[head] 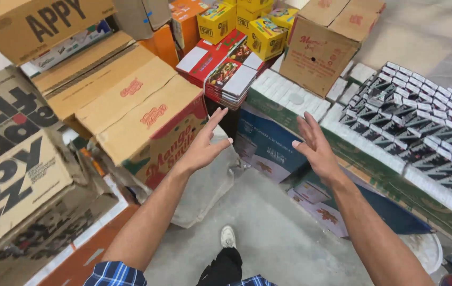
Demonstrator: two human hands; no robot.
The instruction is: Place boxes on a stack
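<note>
Stacked cartons crowd a concrete floor (268, 228); left hand (202, 145) and right hand (313, 145) reach open and empty toward the red packs (220, 66), likely needing a two-sided grasp.

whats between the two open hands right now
Nothing held: in the head view the left hand and right hand are apart, with only the blue carton and grey floor behind the gap.

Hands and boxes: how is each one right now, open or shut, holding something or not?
Left hand: open, fingers spread, holding nothing.
Right hand: open, holding nothing.
Big brown carton by the left hand: flaps shut.
Tall brown carton: shut, upright.
Yellow small boxes: shut, piled up.
Red flat packs: stacked, tilted.
Small white packs: in rows on green cartons.
</note>
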